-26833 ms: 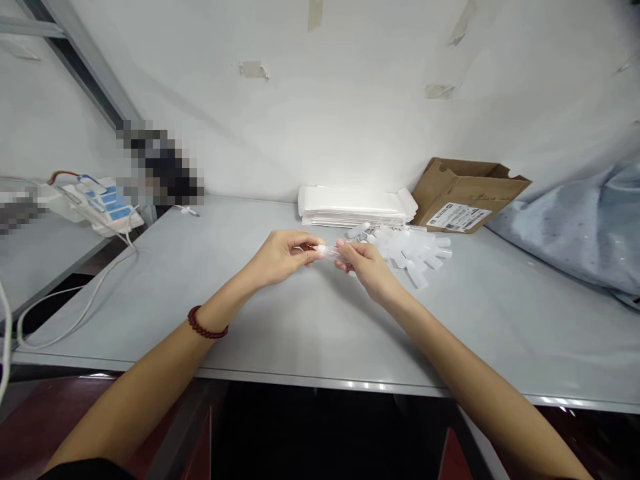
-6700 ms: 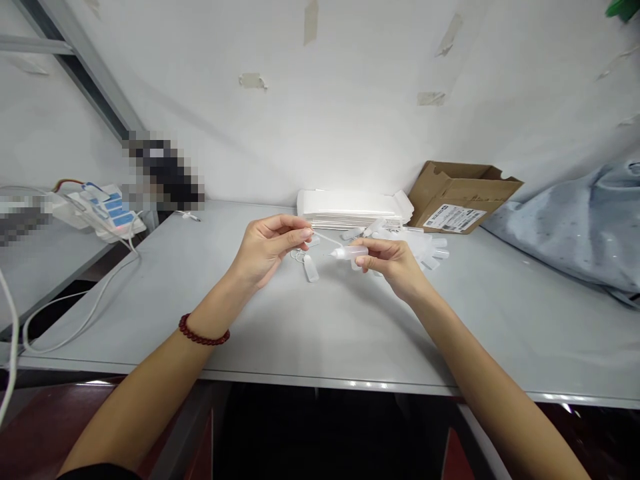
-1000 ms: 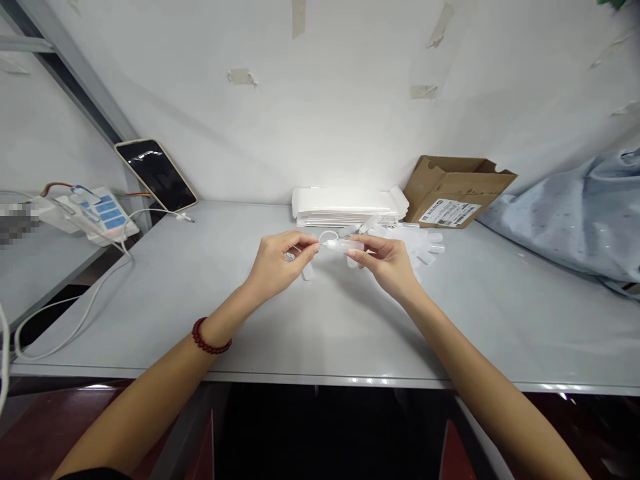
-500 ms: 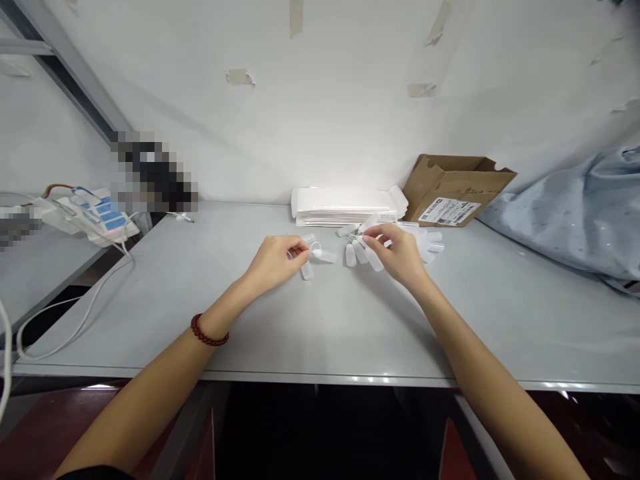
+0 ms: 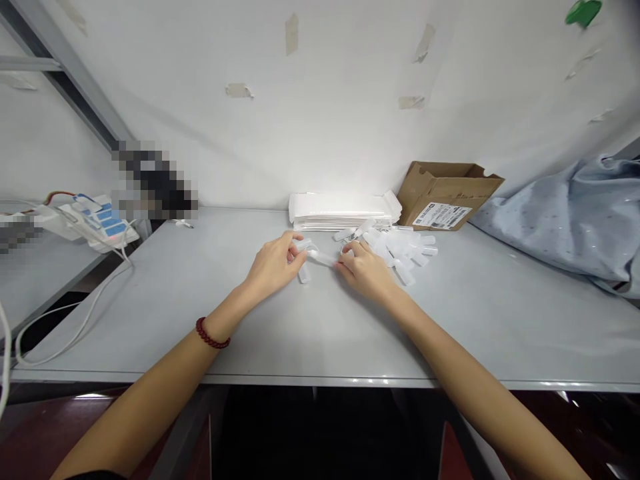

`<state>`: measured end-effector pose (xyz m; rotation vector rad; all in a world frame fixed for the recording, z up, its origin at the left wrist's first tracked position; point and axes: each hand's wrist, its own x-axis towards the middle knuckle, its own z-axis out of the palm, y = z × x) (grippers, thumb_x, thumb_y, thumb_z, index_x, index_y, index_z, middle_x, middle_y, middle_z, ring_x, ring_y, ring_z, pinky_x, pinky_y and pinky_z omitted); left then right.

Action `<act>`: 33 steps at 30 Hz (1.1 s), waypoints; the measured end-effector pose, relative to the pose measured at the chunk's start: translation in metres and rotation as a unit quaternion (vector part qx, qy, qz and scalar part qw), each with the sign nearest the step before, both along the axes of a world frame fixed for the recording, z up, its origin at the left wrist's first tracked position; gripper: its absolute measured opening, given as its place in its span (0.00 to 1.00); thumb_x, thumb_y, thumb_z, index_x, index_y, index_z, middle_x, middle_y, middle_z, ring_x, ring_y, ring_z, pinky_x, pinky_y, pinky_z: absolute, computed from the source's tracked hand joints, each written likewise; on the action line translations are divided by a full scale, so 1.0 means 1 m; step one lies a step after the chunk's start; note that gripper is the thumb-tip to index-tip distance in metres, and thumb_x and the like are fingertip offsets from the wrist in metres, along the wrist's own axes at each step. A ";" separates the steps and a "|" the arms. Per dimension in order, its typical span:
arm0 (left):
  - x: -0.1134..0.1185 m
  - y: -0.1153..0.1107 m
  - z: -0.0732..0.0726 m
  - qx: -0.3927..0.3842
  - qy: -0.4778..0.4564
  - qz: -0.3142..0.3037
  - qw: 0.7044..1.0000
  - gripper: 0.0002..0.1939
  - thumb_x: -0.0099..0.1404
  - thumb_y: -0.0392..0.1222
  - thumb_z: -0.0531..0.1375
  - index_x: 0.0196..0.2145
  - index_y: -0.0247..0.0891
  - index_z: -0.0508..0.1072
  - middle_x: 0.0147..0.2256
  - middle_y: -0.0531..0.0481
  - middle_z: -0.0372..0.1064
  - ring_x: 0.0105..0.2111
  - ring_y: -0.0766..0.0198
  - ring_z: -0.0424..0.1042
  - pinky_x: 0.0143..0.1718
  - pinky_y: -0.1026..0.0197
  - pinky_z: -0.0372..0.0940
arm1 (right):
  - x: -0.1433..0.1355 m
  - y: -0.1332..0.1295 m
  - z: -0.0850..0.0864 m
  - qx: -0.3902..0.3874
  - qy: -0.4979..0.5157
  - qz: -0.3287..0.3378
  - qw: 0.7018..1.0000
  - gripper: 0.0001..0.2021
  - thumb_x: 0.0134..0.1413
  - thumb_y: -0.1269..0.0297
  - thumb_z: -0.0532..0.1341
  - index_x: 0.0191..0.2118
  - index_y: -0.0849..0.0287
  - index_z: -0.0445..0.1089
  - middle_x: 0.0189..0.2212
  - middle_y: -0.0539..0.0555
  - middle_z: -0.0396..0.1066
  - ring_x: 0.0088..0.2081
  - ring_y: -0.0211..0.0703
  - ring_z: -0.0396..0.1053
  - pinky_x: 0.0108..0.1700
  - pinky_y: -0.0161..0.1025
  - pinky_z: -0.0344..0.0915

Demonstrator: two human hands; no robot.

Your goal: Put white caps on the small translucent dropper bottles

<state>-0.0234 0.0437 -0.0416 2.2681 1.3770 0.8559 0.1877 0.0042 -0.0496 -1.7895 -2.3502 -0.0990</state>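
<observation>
My left hand (image 5: 279, 262) is closed in a pinch on a small ring with a few translucent white plastic tags. One of these tags (image 5: 323, 257) points right, and another (image 5: 305, 273) hangs down by the fingertips. At the right end of the first tag, my right hand (image 5: 365, 270) has its thumb and fingers pinched together, seemingly gripping that end. Just behind and right of this hand lies a loose pile of similar translucent tags (image 5: 404, 248), partly covered by the hand.
A stack of flat white boxes (image 5: 345, 207) lies against the wall. An open cardboard box (image 5: 445, 197) with a label leans beside it. Pale blue fabric (image 5: 560, 217) covers the right back. A power strip (image 5: 107, 220) and white cables are at left, and the grey table (image 5: 310, 340) ends near me.
My right hand has moved left from the tag pile to the end of the tag by my left hand. My left hand keeps its pinch. The camera view has shifted slightly.
</observation>
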 end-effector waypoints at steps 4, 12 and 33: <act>0.003 -0.003 0.000 0.017 -0.021 -0.001 1.000 0.19 0.64 0.45 0.55 0.51 0.38 0.65 0.36 0.49 0.71 0.35 0.59 0.71 0.40 0.55 0.64 | -0.001 0.000 -0.002 0.000 0.021 -0.014 1.000 0.11 0.63 0.64 0.54 0.40 0.60 0.73 0.45 0.60 0.70 0.46 0.49 0.66 0.32 0.39 0.61; 0.008 -0.009 -0.003 0.069 -0.001 -0.059 0.996 0.15 0.66 0.43 0.52 0.49 0.37 0.67 0.39 0.46 0.71 0.40 0.56 0.70 0.38 0.55 0.64 | -0.007 0.002 0.000 -0.025 -0.005 -0.120 0.992 0.12 0.61 0.65 0.55 0.47 0.66 0.68 0.44 0.66 0.72 0.46 0.57 0.70 0.35 0.42 0.62; 0.010 -0.013 -0.001 0.026 -0.042 -0.069 0.996 0.16 0.67 0.43 0.53 0.49 0.36 0.70 0.39 0.46 0.73 0.41 0.58 0.71 0.35 0.60 0.66 | 0.004 0.000 0.017 -0.072 0.649 -0.077 0.754 0.15 0.49 0.55 0.63 0.36 0.62 0.74 0.30 0.53 0.75 0.30 0.38 0.67 0.34 0.36 0.62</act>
